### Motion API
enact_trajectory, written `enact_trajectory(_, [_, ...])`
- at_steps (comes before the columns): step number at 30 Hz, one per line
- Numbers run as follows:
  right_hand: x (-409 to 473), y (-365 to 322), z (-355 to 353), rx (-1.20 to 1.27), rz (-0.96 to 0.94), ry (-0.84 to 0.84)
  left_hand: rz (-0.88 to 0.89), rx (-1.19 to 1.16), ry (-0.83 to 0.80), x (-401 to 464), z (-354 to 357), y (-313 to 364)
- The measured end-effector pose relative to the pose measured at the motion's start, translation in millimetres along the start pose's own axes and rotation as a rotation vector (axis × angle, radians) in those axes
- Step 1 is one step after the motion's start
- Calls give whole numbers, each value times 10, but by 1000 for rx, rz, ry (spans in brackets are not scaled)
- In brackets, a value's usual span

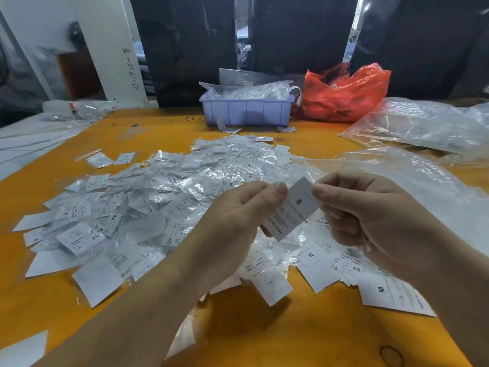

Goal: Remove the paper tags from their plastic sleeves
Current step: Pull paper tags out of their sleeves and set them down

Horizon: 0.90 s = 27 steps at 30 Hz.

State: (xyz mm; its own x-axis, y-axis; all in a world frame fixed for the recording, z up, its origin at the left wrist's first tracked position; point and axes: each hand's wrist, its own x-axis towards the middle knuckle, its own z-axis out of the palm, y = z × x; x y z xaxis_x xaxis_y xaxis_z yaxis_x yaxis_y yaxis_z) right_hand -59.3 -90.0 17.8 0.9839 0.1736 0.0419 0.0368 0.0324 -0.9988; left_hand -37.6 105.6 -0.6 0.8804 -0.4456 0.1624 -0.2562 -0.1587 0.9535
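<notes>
A white paper tag marked "S" (293, 207) hangs tilted above the pile, held between both hands. My left hand (238, 215) pinches its left edge with thumb and curled fingers. My right hand (360, 215) pinches its upper right corner. Whether a plastic sleeve still covers the tag I cannot tell. Below spreads a large heap of sleeved tags (148, 197) in crinkled clear plastic, with sizes XL, XS and S showing. Several bare tags (391, 295) lie at the lower right, marked M, S and XS.
On the orange table (304, 329), a lilac plastic bin (246, 111) holding clear bags stands at the back centre, a red plastic bag (344, 94) beside it. Large clear bags (423, 125) lie at the right. A rubber band (391, 354) rests near the front edge.
</notes>
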Motion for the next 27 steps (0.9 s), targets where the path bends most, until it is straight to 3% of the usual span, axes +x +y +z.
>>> enact_trajectory(4, [13, 33, 40, 55, 58, 2, 36, 4, -14, -4, 15, 9])
enact_trajectory(9, [27, 54, 38, 328, 150, -11, 0, 23, 152, -27, 14, 11])
enact_trajectory(12, [35, 75, 62, 480, 150, 7, 114, 234, 213, -65, 66, 21])
enact_trajectory(16, [26, 96, 111, 608, 129, -33, 243, 421, 102, -136, 189, 83])
enact_trajectory(22, [0, 119, 192, 621, 122, 2, 311, 686, 30, -155, 221, 115])
enact_trajectory(27, [-1, 139, 238, 583, 126, -37, 362, 739, 145, -139, 236, 108])
